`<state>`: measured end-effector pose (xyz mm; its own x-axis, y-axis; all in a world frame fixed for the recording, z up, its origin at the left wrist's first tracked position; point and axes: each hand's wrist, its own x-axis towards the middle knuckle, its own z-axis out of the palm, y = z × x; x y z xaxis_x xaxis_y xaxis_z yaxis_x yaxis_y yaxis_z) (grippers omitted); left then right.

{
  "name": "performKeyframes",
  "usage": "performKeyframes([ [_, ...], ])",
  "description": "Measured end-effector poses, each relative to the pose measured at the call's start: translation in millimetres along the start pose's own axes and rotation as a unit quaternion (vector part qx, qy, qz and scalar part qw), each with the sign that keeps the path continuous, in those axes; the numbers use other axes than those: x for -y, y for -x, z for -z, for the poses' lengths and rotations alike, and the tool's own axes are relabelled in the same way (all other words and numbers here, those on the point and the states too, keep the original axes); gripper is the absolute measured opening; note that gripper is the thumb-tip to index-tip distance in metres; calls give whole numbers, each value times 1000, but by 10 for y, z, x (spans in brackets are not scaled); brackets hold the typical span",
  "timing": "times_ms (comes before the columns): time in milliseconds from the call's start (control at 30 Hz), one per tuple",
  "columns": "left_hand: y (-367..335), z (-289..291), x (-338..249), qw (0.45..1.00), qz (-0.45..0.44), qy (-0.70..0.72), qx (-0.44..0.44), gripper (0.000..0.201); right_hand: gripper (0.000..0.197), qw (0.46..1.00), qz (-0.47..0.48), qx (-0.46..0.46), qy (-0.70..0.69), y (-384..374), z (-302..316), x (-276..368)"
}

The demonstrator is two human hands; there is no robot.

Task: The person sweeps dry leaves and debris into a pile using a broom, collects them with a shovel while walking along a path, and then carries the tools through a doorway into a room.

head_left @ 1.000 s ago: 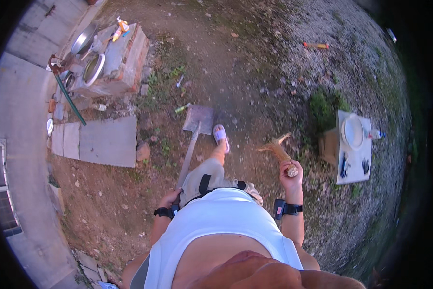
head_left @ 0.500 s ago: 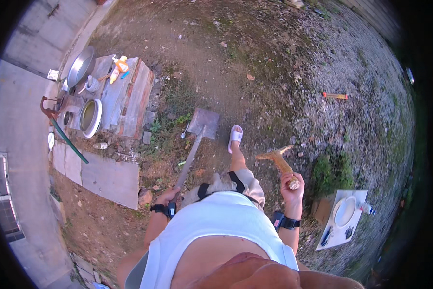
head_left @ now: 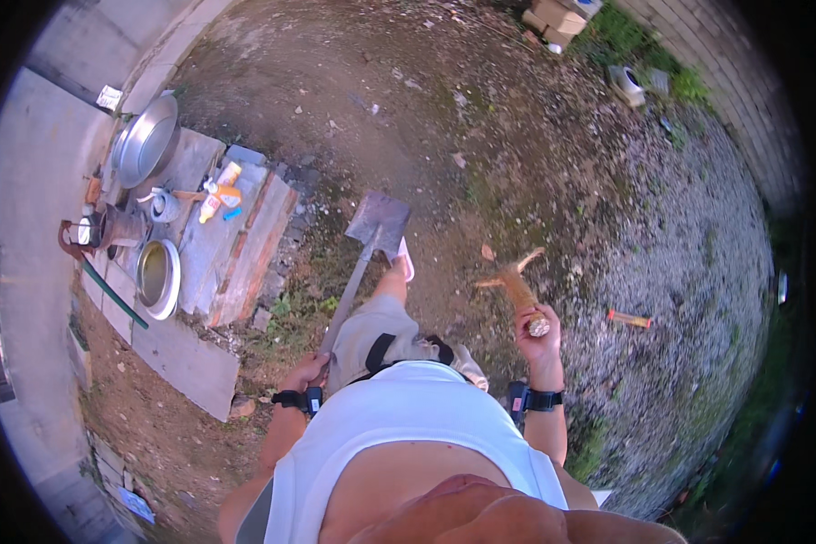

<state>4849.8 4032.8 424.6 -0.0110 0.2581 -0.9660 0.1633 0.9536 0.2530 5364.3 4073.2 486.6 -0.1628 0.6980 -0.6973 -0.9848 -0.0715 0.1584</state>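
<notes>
My left hand is closed round the handle of a flat-bladed shovel, beside my left thigh. The shovel points forward and its square metal blade is near the ground, just over my foot in a light slide sandal; whether the blade touches the soil I cannot tell. In my right hand is a forked piece of tan wood, gripped near its thick cut end. Its two prongs point forward and away from me. Both wrists carry black strapped devices.
To the left, a brick-and-slab platform holds metal basins, bottles and a round bowl. Beside it stands a hand pump with a green handle. An orange object lies on gravel at right. Cardboard boxes sit far ahead.
I have stepped forward, so the platform and the orange object are nearer. The white board with a plate at right has almost left view. Both hands keep their holds.
</notes>
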Motion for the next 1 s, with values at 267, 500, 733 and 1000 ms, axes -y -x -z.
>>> performKeyframes([
  [267,-769,602,-2813,997,-36,-38,-55,35,28,998,-52,-10,32,-2107,-2661,-117],
  [500,-1391,1383,-4902,995,-34,90,-28,29,25,992,-105,-22,62,-4117,-4684,-350],
  [733,-1780,1998,-7006,992,-57,115,2,25,18,973,-173,-86,127,-6461,-6657,-767],
  [1000,-2182,3005,-8886,946,-39,310,-88,27,29,909,-229,-103,333,-8792,-8924,-1669],
])
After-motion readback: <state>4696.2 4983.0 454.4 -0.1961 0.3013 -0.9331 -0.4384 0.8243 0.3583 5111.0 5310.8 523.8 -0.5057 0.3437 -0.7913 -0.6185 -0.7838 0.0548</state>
